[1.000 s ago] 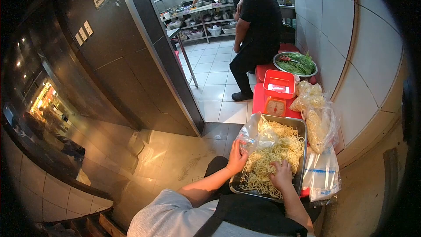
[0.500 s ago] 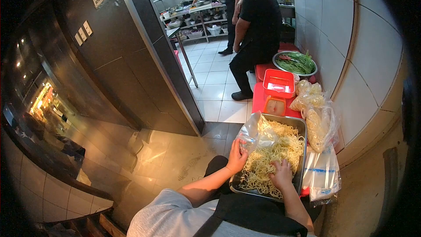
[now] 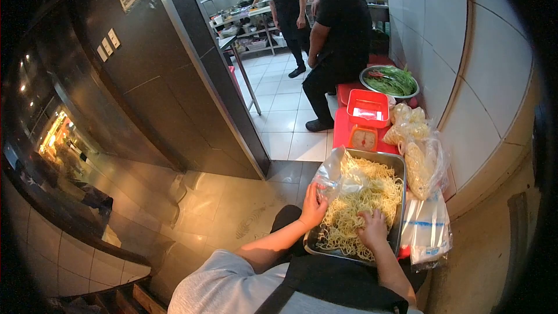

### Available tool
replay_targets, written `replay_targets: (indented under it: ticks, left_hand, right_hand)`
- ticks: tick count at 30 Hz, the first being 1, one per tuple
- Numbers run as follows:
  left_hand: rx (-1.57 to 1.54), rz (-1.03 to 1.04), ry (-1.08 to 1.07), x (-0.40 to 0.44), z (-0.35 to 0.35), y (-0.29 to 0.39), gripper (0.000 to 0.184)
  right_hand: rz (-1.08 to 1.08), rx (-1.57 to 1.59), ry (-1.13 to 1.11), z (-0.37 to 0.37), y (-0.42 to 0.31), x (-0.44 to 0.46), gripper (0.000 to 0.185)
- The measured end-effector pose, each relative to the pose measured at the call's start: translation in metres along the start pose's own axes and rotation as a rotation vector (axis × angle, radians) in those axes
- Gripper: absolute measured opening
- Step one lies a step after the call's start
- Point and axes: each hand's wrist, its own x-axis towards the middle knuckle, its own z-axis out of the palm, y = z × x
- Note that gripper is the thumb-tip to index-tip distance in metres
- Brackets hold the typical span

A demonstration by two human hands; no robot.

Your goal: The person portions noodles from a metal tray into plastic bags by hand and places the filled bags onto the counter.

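Observation:
A steel tray [image 3: 401, 209] in front of me is heaped with yellow noodles [image 3: 372, 189]. My left hand [image 3: 314, 206] is closed on the edge of a clear plastic bag [image 3: 330, 175], held over the tray's left side. Some noodles show in or behind the bag's film; which of the two I cannot tell. My right hand [image 3: 374, 230] reaches into the near part of the heap. Its fingers curl among the strands, and their tips are partly buried.
Along the right wall are bagged noodles [image 3: 423, 166], flat plastic bags [image 3: 427, 229], an orange dial scale [image 3: 363, 138], a red basket [image 3: 368, 108] and a bowl of greens [image 3: 390, 81]. A seated person [image 3: 340, 35] and a standing person [image 3: 286, 9] are beyond. A dark partition [image 3: 157, 70] stands left.
The standing person in the apron has moved left and nearer. The scale's dial shows more clearly. Both my hands stay almost where they were, with little visible movement.

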Motion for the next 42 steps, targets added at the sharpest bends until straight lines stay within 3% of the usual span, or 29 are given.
replay_targets:
  ticks: [12, 21, 24, 26, 28, 29, 30, 31, 32, 34, 35, 38, 42]
  left_hand:
    - [0.048, 0.035, 0.003, 0.002, -0.002, 0.009, 0.059]
    - [0.025, -0.107, -0.069, -0.002, 0.000, -0.008, 0.053]
    - [-0.011, -0.071, 0.028, 0.001, 0.003, -0.011, 0.045]
    - [0.394, 0.273, 0.234, 0.049, -0.044, -0.017, 0.036]
    - [0.060, -0.011, 0.486, 0.128, -0.133, -0.065, 0.029]
    - [0.084, 0.071, 0.598, 0.155, -0.178, 0.013, 0.035]
    - [0.367, 0.135, 0.757, 0.201, -0.263, -0.055, 0.042]
    - [0.184, -0.024, 0.853, 0.215, -0.298, 0.003, 0.047]
    - [0.177, -0.105, 0.921, 0.233, -0.348, 0.016, 0.056]
    - [0.802, -0.069, 1.111, 0.258, -0.464, -0.011, 0.064]
    - [0.835, -0.217, 1.065, 0.255, -0.497, 0.005, 0.067]
    - [0.887, -0.399, 1.158, 0.248, -0.562, 0.008, 0.069]
    - [0.918, -0.444, 1.053, 0.233, -0.528, 0.014, 0.068]
  right_hand:
    - [0.006, -0.017, -0.005, 0.000, 0.000, 0.000, 0.048]
    - [0.000, -0.007, -0.005, -0.001, 0.000, 0.000, 0.047]
    - [-0.022, 0.005, 0.014, 0.006, 0.006, 0.002, 0.048]
    - [-0.024, -0.004, 0.015, 0.007, 0.010, 0.001, 0.048]
    - [-0.017, -0.027, -0.008, 0.002, 0.006, -0.001, 0.049]
    - [-0.004, -0.029, -0.032, -0.002, 0.005, -0.003, 0.048]
    - [0.003, -0.026, -0.052, -0.005, 0.003, -0.002, 0.047]
    - [0.007, -0.021, -0.070, -0.007, 0.002, 0.000, 0.047]
    - [0.006, -0.010, -0.061, -0.007, 0.002, 0.001, 0.047]
    - [0.009, 0.019, -0.043, -0.004, 0.002, 0.001, 0.048]
    - [0.011, 0.026, -0.050, -0.004, 0.002, 0.002, 0.048]
    - [0.017, 0.027, -0.073, -0.004, 0.006, 0.003, 0.048]
    - [0.005, 0.014, -0.064, -0.001, 0.009, 0.002, 0.049]
